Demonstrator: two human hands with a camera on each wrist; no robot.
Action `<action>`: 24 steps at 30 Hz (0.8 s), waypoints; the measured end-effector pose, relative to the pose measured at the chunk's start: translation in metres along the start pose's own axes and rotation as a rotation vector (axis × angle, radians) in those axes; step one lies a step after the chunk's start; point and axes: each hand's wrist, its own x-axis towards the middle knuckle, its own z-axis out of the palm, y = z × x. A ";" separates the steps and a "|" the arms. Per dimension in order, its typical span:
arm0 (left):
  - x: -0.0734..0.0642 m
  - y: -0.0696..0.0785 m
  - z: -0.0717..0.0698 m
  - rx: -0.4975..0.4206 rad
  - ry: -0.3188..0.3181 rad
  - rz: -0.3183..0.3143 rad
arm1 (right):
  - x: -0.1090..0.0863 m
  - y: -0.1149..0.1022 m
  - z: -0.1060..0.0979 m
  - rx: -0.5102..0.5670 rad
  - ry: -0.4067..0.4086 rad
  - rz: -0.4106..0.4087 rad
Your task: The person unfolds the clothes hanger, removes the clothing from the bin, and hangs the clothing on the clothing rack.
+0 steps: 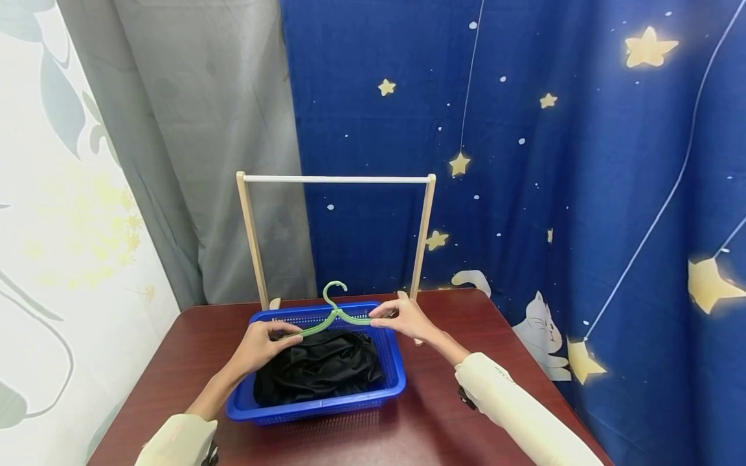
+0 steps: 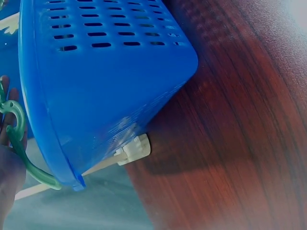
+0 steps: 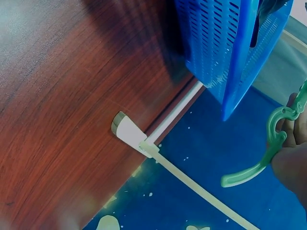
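Note:
A light green clothes hanger [image 1: 335, 314] is held between both hands above a blue plastic basket [image 1: 315, 408], its hook pointing up. My left hand [image 1: 261, 346] pinches the hanger's left arm between thumb and fingers. On the other side, my right hand [image 1: 408, 318] pinches the right arm the same way. Crumpled black cloth [image 1: 326, 366] with a sheen lies inside the basket, below the hanger. Each wrist view shows one end of the hanger [image 2: 36, 173], [image 3: 244, 176] and part of the hand on it.
Behind the basket stands a wooden rack with a white top bar [image 1: 338, 179]; one of its feet [image 3: 127, 130] rests on the table. The dark red wooden table [image 1: 454, 388] reaches back to a grey curtain [image 1: 221, 129] and a blue star-patterned curtain [image 1: 501, 194].

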 end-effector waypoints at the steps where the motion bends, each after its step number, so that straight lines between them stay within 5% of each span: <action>1: 0.000 0.000 0.000 0.000 0.002 -0.001 | 0.000 0.000 0.000 -0.002 -0.001 -0.003; 15: 0.007 0.006 0.010 -0.048 -0.020 -0.010 | 0.011 -0.007 0.007 -0.054 0.003 -0.089; 24: 0.011 0.009 0.013 -0.067 -0.025 -0.018 | 0.016 -0.018 0.015 0.013 0.002 -0.047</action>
